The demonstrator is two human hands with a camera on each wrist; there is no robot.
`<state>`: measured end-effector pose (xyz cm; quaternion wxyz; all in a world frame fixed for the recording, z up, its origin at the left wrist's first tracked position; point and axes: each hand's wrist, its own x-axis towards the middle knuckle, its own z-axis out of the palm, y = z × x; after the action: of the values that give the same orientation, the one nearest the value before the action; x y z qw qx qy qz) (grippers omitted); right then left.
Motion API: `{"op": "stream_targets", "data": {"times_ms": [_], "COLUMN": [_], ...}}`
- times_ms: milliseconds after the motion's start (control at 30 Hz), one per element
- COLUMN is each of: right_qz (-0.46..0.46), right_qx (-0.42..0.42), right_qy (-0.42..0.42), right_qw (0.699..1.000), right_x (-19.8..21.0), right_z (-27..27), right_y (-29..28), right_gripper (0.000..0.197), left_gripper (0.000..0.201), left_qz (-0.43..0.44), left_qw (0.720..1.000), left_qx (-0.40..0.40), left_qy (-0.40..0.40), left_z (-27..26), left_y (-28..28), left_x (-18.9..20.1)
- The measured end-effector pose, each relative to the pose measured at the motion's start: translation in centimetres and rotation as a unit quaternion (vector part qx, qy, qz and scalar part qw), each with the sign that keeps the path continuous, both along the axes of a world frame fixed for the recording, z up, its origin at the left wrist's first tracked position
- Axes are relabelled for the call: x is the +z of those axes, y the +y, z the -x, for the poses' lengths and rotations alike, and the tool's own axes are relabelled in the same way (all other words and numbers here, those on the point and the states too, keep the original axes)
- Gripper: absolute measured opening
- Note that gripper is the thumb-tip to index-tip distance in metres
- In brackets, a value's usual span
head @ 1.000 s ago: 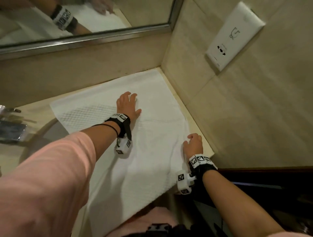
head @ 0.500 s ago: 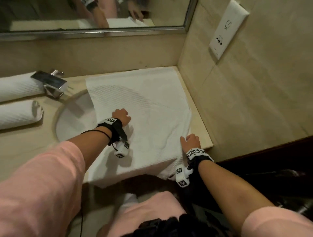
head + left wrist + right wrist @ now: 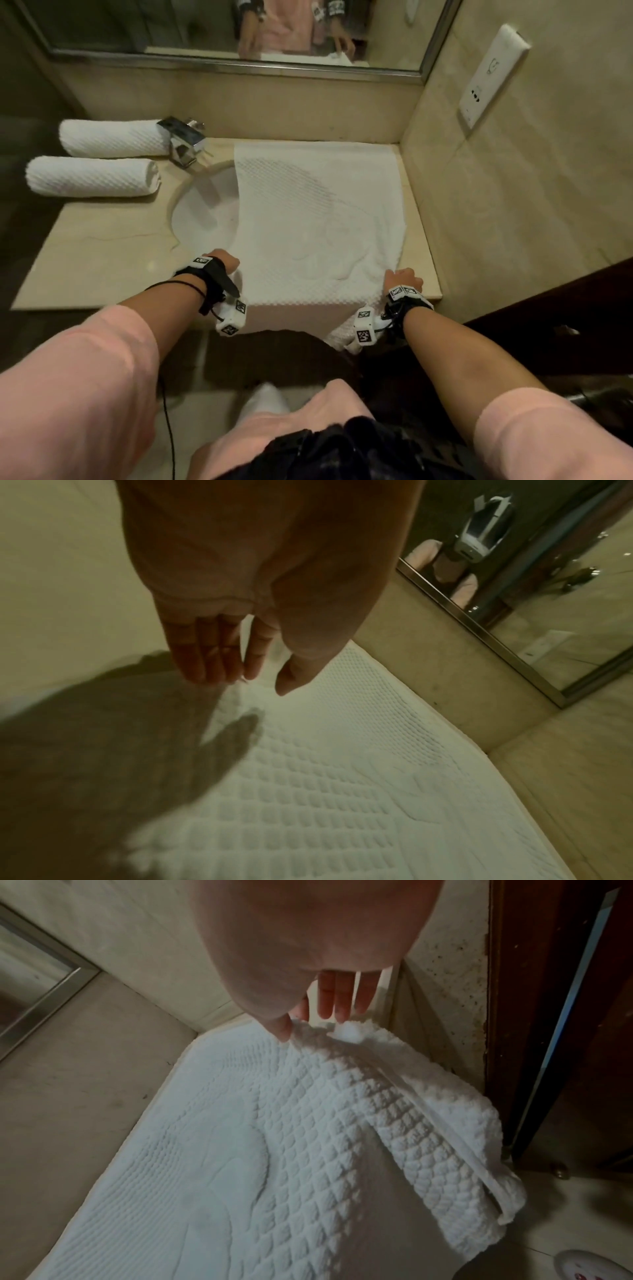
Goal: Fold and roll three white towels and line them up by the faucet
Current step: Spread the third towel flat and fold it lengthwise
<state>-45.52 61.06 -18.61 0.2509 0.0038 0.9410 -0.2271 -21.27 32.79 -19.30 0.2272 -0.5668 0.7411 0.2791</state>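
Two rolled white towels (image 3: 113,138) (image 3: 92,176) lie side by side left of the chrome faucet (image 3: 183,138). A third white towel (image 3: 318,222) (image 3: 342,777) (image 3: 274,1150) is spread flat on the counter right of the sink, covering part of the basin and hanging over the front edge. My left hand (image 3: 222,265) (image 3: 246,683) is at the towel's near left edge, fingers fairly straight, thumb apart, holding nothing. My right hand (image 3: 402,277) (image 3: 308,1026) pinches the towel's near right edge, which rises in a ridge between thumb and fingers.
The beige counter (image 3: 96,260) holds the white sink (image 3: 202,212). A mirror (image 3: 205,27) runs along the back wall. A tiled side wall with a socket plate (image 3: 493,75) closes the right. Dark wood (image 3: 548,325) stands below right.
My left hand has slid from the towel's middle back to its near left edge. My right hand stays at the near right edge. The view has widened, showing faucet and rolled towels.
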Motion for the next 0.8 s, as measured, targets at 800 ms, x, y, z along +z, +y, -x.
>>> {"op": "stream_targets", "data": {"times_ms": [800], "right_qz": [0.069], "right_qx": [-0.075], "right_qy": [-0.085], "right_qw": [0.991], "right_x": [0.0], "right_z": [-1.9], "right_y": [5.4], "right_gripper": [0.039], "left_gripper": [0.044], "left_qz": [0.028], "left_qw": [0.995], "left_qx": [-0.025], "left_qy": [-0.088], "left_z": [-3.5], "left_y": [3.2], "left_x": [0.6]}}
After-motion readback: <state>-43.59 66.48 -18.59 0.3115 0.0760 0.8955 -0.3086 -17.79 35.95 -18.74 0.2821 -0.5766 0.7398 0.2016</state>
